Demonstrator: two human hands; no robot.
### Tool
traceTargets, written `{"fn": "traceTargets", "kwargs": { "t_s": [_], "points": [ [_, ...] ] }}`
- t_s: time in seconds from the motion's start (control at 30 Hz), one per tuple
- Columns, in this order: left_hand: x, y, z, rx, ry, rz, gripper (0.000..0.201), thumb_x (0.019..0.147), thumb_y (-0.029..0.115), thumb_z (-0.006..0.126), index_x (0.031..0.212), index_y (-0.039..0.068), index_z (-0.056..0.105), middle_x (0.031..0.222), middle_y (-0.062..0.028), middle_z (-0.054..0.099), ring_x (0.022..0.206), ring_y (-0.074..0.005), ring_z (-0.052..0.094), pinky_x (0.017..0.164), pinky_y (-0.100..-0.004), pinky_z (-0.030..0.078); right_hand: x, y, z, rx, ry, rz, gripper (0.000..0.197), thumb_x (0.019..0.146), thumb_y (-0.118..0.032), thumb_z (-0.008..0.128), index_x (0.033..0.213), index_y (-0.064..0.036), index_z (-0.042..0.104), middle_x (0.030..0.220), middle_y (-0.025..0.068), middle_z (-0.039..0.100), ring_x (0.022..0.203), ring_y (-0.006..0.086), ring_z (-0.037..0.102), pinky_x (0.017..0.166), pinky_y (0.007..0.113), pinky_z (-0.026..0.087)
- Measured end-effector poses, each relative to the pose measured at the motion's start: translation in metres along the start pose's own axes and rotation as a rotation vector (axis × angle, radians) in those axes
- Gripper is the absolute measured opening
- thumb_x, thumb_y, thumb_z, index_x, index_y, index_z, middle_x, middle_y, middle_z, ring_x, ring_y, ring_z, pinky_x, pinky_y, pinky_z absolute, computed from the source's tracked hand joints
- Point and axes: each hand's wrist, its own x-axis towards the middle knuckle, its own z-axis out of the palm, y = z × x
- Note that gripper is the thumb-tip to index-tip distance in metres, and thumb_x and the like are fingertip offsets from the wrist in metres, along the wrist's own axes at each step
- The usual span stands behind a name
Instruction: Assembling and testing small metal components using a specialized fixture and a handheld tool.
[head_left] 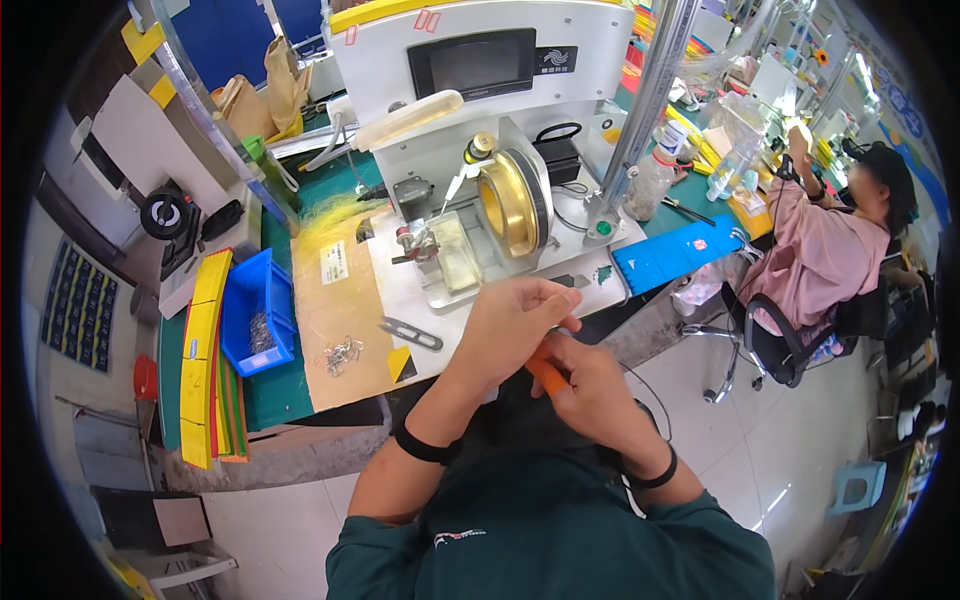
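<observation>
My right hand (597,398) is closed round an orange-handled tool (546,374); its working end is hidden between my hands. Just beside it, my left hand (512,328) has its fingers bent together in a pinch, and what they grip is too small or covered to make out. Both hands meet in front of the bench's near edge, close to my body. Beyond them stands a white machine with a gold drum (508,205) and a small clear tray (457,256). Grey thread snips (411,335) lie on the bench to the left of my hands.
Small metal pieces (342,355) lie on a cardboard sheet (325,385). Further left are a blue bin (283,305) and yellow strips (203,355). A blue board (660,262) juts out at the right, beside a metal post (640,125). A seated person (825,240) works farther right.
</observation>
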Motion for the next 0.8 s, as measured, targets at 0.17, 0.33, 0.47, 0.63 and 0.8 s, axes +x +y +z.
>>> {"fn": "traceTargets", "kwargs": {
  "t_s": [0.17, 0.33, 0.47, 0.63, 0.8],
  "points": [
    [-0.019, 0.005, -0.017, 0.222, 0.183, 0.301, 0.013, 0.100, 0.011, 0.074, 0.097, -0.001, 0.074, 0.073, 0.0039, 0.063, 0.062, 0.0003, 0.050, 0.053, -0.0205, 0.036, 0.024, -0.060, -0.043, -0.452, 0.065, -0.445, 0.024, 0.086, -0.006, 0.081, 0.107, 0.0000, 0.072, 0.091, 0.0146, 0.075, 0.084, 0.0347, 0.072, 0.077, 0.044, 0.055],
    [-0.038, 0.044, -0.031, 0.337, 0.261, 0.395, 0.010, 0.099, 0.005, 0.075, 0.091, 0.000, 0.073, 0.073, 0.0068, 0.059, 0.065, 0.0008, 0.045, 0.058, -0.0196, 0.033, 0.082, -0.064, -0.037, -0.473, 0.248, -0.879, 0.019, 0.083, -0.006, 0.085, 0.099, -0.0030, 0.076, 0.100, 0.0148, 0.075, 0.095, 0.0331, 0.071, 0.085, 0.041, 0.054],
    [-0.042, 0.062, -0.052, 0.334, 0.335, 0.410, 0.005, 0.096, 0.005, 0.076, 0.098, 0.001, 0.076, 0.081, 0.0036, 0.064, 0.073, -0.0027, 0.051, 0.064, -0.0211, 0.038, 0.095, -0.059, -0.050, -0.298, -0.213, -0.664, 0.015, 0.087, -0.001, 0.081, 0.101, -0.0013, 0.076, 0.087, 0.0059, 0.072, 0.078, 0.0238, 0.067, 0.069, 0.035, 0.052],
    [-0.015, 0.066, -0.051, 0.890, 0.609, 0.783, 0.023, 0.085, 0.011, 0.083, 0.107, 0.006, 0.079, 0.111, -0.0110, 0.070, 0.102, -0.0289, 0.061, 0.091, -0.0398, 0.048, 0.167, 0.013, -0.099, 0.482, 0.545, -0.256, 0.015, 0.093, -0.008, 0.072, 0.103, -0.0009, 0.082, 0.084, 0.0003, 0.073, 0.068, 0.0090, 0.058, 0.059, 0.028, 0.042],
    [0.036, 0.039, -0.061, 1.155, 0.605, 0.678, 0.019, 0.084, 0.016, 0.083, 0.102, 0.008, 0.084, 0.124, -0.0154, 0.072, 0.115, -0.0349, 0.064, 0.101, -0.0450, 0.048, 0.197, 0.015, -0.065, -0.011, -0.236, 0.041, 0.020, 0.090, -0.013, 0.077, 0.104, 0.0006, 0.082, 0.087, -0.0028, 0.074, 0.078, 0.0059, 0.061, 0.071, 0.024, 0.048]
  ]
}}
